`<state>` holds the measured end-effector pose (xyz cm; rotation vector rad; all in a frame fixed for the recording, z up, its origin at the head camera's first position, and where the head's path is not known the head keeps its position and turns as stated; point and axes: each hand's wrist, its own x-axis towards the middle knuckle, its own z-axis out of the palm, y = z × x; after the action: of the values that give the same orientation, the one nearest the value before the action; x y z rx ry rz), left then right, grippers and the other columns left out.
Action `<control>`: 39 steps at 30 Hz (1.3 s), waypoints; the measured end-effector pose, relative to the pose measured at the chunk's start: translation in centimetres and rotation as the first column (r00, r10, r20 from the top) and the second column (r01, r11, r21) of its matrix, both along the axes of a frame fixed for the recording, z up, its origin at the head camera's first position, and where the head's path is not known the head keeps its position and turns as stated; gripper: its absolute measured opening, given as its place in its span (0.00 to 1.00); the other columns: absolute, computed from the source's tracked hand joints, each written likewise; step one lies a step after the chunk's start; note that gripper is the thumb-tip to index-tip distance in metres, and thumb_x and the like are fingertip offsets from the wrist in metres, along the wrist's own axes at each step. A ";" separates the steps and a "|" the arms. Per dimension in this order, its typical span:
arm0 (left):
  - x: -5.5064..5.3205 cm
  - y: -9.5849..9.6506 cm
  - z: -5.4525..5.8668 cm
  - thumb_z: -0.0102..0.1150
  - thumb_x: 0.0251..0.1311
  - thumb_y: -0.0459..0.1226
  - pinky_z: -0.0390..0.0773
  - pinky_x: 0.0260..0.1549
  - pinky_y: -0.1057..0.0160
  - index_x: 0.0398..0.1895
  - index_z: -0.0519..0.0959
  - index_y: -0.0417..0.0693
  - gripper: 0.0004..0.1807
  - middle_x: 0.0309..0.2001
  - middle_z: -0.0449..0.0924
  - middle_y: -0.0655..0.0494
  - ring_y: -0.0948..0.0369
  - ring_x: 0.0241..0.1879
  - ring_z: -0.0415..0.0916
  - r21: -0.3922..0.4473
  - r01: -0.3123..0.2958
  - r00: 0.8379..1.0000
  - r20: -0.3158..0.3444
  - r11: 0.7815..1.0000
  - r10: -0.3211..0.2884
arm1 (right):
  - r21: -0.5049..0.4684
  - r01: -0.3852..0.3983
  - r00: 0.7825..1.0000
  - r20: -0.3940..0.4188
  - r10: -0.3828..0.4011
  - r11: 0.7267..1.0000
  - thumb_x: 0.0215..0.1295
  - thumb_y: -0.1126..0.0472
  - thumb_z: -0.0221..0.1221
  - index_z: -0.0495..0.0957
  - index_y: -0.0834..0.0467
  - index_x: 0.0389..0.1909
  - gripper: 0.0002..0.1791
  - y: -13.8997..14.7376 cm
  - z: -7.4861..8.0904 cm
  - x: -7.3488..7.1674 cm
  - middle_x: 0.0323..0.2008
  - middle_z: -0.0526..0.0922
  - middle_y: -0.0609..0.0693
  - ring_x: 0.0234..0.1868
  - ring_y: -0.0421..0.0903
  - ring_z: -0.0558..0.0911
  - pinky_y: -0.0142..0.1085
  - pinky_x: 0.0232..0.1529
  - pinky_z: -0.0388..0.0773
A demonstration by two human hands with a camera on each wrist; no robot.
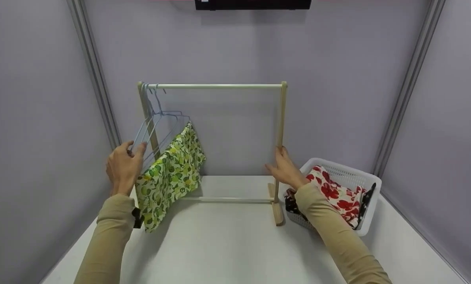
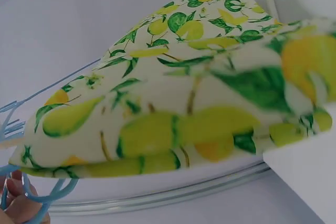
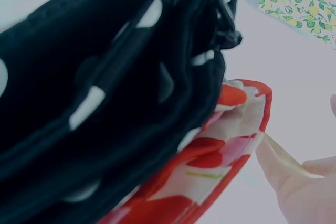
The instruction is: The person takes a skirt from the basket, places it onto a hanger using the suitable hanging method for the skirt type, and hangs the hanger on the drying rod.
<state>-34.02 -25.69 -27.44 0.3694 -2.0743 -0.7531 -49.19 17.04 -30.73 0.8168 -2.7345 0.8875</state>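
Note:
My left hand [image 1: 124, 167] is at the left end of the rack, its thumb and fingers pinching the lower ends of blue wire hangers [image 1: 156, 132]. In the left wrist view, the fingers [image 2: 22, 205] sit among the looped hanger ends, under a corner of the lemon-print cloth [image 2: 184, 98]. That cloth hangs from one hanger. My right hand [image 1: 286, 169] is beside the rack's right wooden post [image 1: 281, 122], thumb spread from the fingers and overlapping the post. Close to the right wrist camera are a black polka-dot cloth [image 3: 105, 93] and a red-flowered cloth [image 3: 210, 161].
The rack's top rail [image 1: 219, 86] runs across, with several hangers bunched at its left. A white basket [image 1: 371, 221] holding folded cloths stands right of the rack on the white table [image 1: 223, 244]. Grey walls [image 1: 338, 79] enclose the back and sides.

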 end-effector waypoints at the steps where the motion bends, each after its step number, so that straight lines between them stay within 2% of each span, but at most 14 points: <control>1: 0.0 0.0 -0.2 0.58 0.65 0.53 0.74 0.36 0.46 0.63 0.75 0.45 0.30 0.41 0.81 0.38 0.44 0.38 0.77 -0.028 0.002 1.000 0.007 1.000 -0.002 | 0.004 -0.002 1.000 0.000 0.002 1.000 0.73 0.53 0.51 0.37 0.68 0.76 0.44 0.1 0.0 -0.1 0.75 0.37 0.71 0.75 0.66 0.50 0.55 0.73 0.52; 6: -0.2 0.1 -0.7 0.61 0.65 0.43 0.74 0.32 0.46 0.64 0.74 0.49 0.24 0.39 0.79 0.39 0.44 0.34 0.76 -0.119 -0.034 0.999 -0.012 0.992 0.033 | 0.063 -0.026 0.999 -0.021 0.028 0.998 0.73 0.52 0.51 0.42 0.70 0.75 0.42 0.9 -0.2 -0.2 0.75 0.42 0.72 0.75 0.66 0.50 0.55 0.73 0.53; 10: -0.1 0.5 -0.8 0.60 0.66 0.39 0.74 0.36 0.44 0.63 0.75 0.46 0.22 0.43 0.78 0.37 0.43 0.39 0.74 -0.123 -0.072 0.997 -0.040 0.990 0.068 | 0.143 -0.082 0.994 -0.059 0.091 0.986 0.73 0.55 0.52 0.59 0.71 0.71 0.33 2.3 -0.6 0.1 0.71 0.58 0.72 0.72 0.66 0.59 0.57 0.71 0.57; 13: -0.1 0.9 -0.7 0.61 0.64 0.36 0.71 0.43 0.42 0.60 0.76 0.41 0.21 0.48 0.76 0.34 0.41 0.46 0.71 -0.181 -0.101 0.993 -0.078 0.978 0.088 | 0.208 -0.144 0.986 -0.058 0.159 0.968 0.72 0.58 0.53 0.70 0.69 0.63 0.25 3.8 -0.9 0.4 0.63 0.72 0.69 0.65 0.65 0.71 0.58 0.66 0.65; 16: -0.3 1.6 -0.5 0.62 0.61 0.31 0.68 0.49 0.41 0.55 0.77 0.37 0.19 0.52 0.74 0.32 0.39 0.53 0.68 -0.277 -0.141 0.986 -0.124 0.950 0.110 | 0.263 -0.188 0.980 -0.017 0.199 0.946 0.71 0.59 0.53 0.76 0.67 0.58 0.21 5.2 -1.2 0.6 0.55 0.80 0.66 0.58 0.63 0.78 0.57 0.60 0.71; 20: -0.9 2.9 -0.4 0.61 0.59 0.28 0.64 0.55 0.39 0.51 0.77 0.36 0.16 0.55 0.72 0.31 0.38 0.59 0.65 -0.404 -0.181 0.980 -0.153 0.897 0.129 | 0.286 -0.242 0.970 0.050 0.238 0.927 0.71 0.55 0.54 0.78 0.65 0.56 0.21 6.9 -1.5 0.8 0.50 0.83 0.61 0.51 0.57 0.82 0.53 0.55 0.77; 25: -1.6 5.1 -0.6 0.62 0.54 0.26 0.61 0.61 0.39 0.52 0.77 0.38 0.19 0.56 0.72 0.33 0.38 0.60 0.64 -0.518 -0.195 0.980 -0.146 0.833 0.139 | 0.322 -0.307 0.952 0.086 0.295 0.896 0.69 0.50 0.58 0.81 0.60 0.50 0.19 8.4 -1.9 0.9 0.42 0.84 0.50 0.40 0.43 0.79 0.43 0.45 0.78; 28: -2.1 6.4 -1.1 0.63 0.53 0.26 0.61 0.62 0.39 0.50 0.78 0.38 0.19 0.57 0.71 0.34 0.39 0.61 0.65 -0.560 -0.193 0.981 -0.134 0.806 0.141 | 0.350 -0.281 0.960 0.102 0.262 0.893 0.68 0.48 0.59 0.81 0.58 0.47 0.18 8.8 -2.0 0.9 0.38 0.81 0.47 0.37 0.41 0.75 0.41 0.42 0.74; 33: -3.1 7.9 -2.1 0.62 0.56 0.28 0.62 0.61 0.40 0.48 0.79 0.38 0.15 0.56 0.73 0.35 0.40 0.60 0.66 -0.596 -0.194 0.980 -0.143 0.779 0.135 | 0.361 -0.177 0.981 0.140 0.134 0.916 0.68 0.47 0.58 0.80 0.59 0.48 0.20 8.7 -2.0 0.8 0.37 0.79 0.47 0.36 0.43 0.73 0.42 0.40 0.73; 37: -3.9 8.9 -2.8 0.63 0.55 0.30 0.63 0.59 0.41 0.49 0.79 0.39 0.17 0.54 0.74 0.35 0.40 0.58 0.67 -0.620 -0.179 0.984 -0.128 0.764 0.127 | 0.373 -0.091 0.987 0.155 0.035 0.923 0.67 0.51 0.58 0.78 0.59 0.39 0.13 8.5 -2.2 0.3 0.28 0.72 0.47 0.29 0.44 0.71 0.38 0.32 0.68; 39: -4.3 9.3 -3.2 0.64 0.55 0.31 0.63 0.58 0.42 0.50 0.80 0.39 0.17 0.53 0.74 0.36 0.41 0.58 0.67 -0.630 -0.172 0.985 -0.113 0.757 0.130 | 0.388 -0.068 0.989 0.147 0.011 0.919 0.65 0.56 0.57 0.75 0.59 0.33 0.09 8.6 -2.3 0.1 0.25 0.68 0.47 0.27 0.44 0.70 0.37 0.28 0.65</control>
<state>-38.28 -16.42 -30.66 0.1183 -2.0672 0.0712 -49.12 25.64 -33.00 0.9057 -3.0859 0.4149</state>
